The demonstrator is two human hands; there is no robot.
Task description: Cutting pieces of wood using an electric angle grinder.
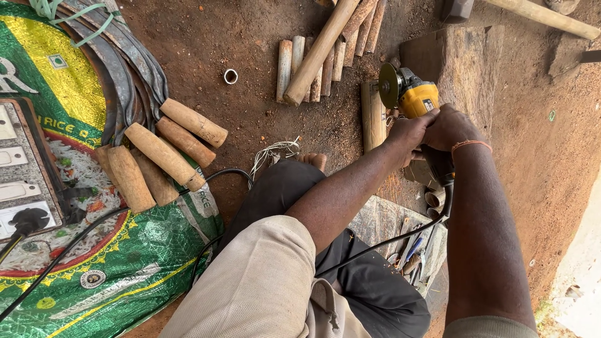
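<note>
— Ground? 
— Bare reddish-brown dirt floor [538, 144], strewn with sawdust; outdoors, by the look.

— Hands? 
— Both arms stretched forward. Left hand [410, 130] and right hand [449, 128] closed tight around yellow-and-black angle grinder [416, 97], disc upright just beside short pale wooden peg [374, 116].

— Around? 
— Rough wooden block [463, 62] just right of grinder. Row of cut wooden sticks [325, 59] beyond. Rounded wooden handles [159, 156] well left, on green printed woven sack [125, 263]. Black power cord [388, 241] trailing across lap.
</note>
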